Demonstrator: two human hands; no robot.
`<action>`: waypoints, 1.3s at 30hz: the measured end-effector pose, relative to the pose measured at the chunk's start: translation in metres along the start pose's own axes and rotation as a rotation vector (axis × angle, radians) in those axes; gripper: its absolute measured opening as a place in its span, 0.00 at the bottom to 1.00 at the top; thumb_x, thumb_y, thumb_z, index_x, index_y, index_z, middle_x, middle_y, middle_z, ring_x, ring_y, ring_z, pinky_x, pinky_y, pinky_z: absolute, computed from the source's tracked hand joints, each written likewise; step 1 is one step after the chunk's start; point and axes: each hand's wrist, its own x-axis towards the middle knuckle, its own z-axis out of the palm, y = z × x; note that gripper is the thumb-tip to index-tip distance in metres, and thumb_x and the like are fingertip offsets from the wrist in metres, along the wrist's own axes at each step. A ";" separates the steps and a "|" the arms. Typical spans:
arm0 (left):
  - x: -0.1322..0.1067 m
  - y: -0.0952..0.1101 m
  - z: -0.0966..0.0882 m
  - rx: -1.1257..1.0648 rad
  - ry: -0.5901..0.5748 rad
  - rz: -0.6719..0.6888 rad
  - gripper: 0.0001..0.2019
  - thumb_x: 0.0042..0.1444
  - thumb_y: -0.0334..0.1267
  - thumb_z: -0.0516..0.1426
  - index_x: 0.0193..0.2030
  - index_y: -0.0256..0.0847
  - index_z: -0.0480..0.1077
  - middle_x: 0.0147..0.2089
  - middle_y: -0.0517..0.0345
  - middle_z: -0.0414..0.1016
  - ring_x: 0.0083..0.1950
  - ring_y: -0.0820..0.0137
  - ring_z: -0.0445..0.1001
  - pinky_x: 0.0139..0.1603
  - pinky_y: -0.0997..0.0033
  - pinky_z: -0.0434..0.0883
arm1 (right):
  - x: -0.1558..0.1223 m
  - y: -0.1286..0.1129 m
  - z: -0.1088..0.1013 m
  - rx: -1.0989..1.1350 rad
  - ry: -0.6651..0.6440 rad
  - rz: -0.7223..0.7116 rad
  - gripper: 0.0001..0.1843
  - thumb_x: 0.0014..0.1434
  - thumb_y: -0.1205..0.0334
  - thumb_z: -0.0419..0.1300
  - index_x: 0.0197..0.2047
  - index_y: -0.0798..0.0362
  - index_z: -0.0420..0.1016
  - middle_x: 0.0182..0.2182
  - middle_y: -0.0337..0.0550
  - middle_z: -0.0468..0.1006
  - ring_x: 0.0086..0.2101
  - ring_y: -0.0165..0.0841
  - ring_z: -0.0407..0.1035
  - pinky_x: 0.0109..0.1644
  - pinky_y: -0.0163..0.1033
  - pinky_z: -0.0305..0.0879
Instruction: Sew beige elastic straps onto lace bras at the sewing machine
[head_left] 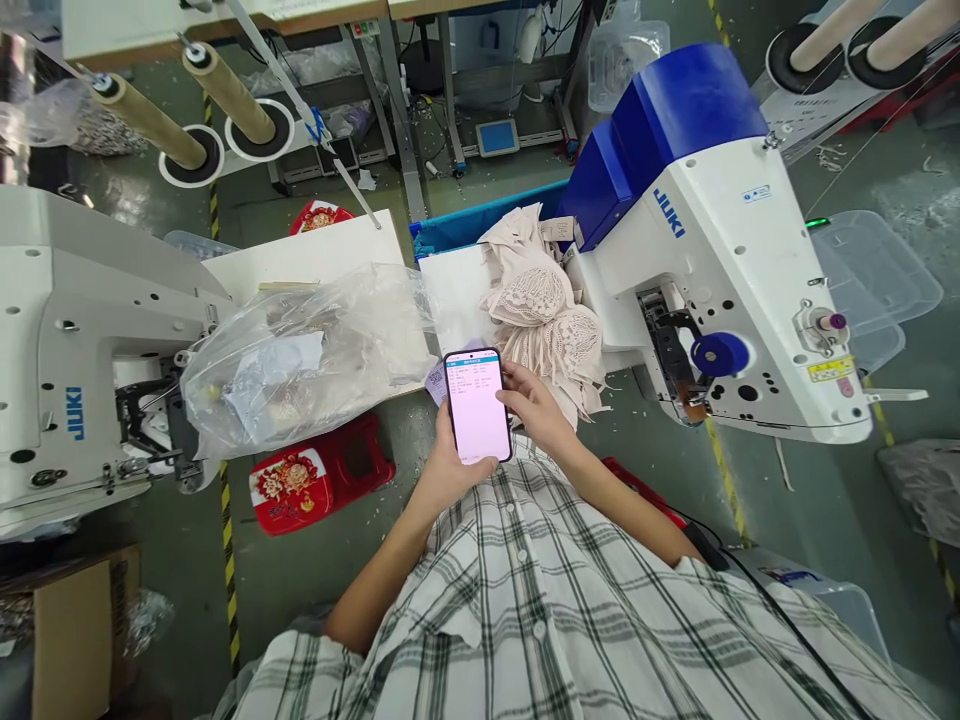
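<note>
I hold a smartphone upright in front of my plaid shirt, its lit screen showing lines of text. My left hand cups the phone from below and behind, fingers wrapped round its left edge. My right hand grips the phone's right edge, thumb resting near the screen. A small paper tag peeks out behind the phone's left side. Just beyond lies a pile of beige lace garment pieces on a white table.
A white and blue Juki sewing machine stands at the right, another white one at the left. A clear plastic bag of goods lies on the table. A red stool sits on the floor, a cardboard box lower left.
</note>
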 end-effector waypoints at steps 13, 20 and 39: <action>-0.005 -0.005 -0.002 -0.008 -0.033 -0.020 0.53 0.49 0.45 0.67 0.72 0.42 0.36 0.72 0.36 0.55 0.72 0.50 0.58 0.68 0.46 0.61 | 0.013 -0.002 0.002 -0.017 0.041 0.009 0.18 0.50 0.58 0.65 0.44 0.48 0.68 0.41 0.40 0.79 0.43 0.38 0.73 0.46 0.44 0.71; -0.005 -0.005 -0.001 0.093 -0.013 -0.024 0.52 0.49 0.46 0.66 0.72 0.42 0.38 0.72 0.38 0.55 0.70 0.50 0.60 0.68 0.48 0.62 | 0.022 0.002 0.006 -0.044 0.116 0.015 0.20 0.49 0.53 0.67 0.43 0.49 0.68 0.37 0.38 0.77 0.38 0.35 0.71 0.41 0.40 0.69; -0.003 0.002 -0.004 -0.116 -0.043 -0.090 0.55 0.47 0.43 0.68 0.74 0.45 0.37 0.72 0.40 0.54 0.65 0.50 0.65 0.55 0.53 0.74 | 0.018 -0.006 0.001 -0.013 0.005 0.015 0.19 0.49 0.59 0.62 0.46 0.49 0.71 0.44 0.40 0.79 0.46 0.37 0.72 0.51 0.43 0.69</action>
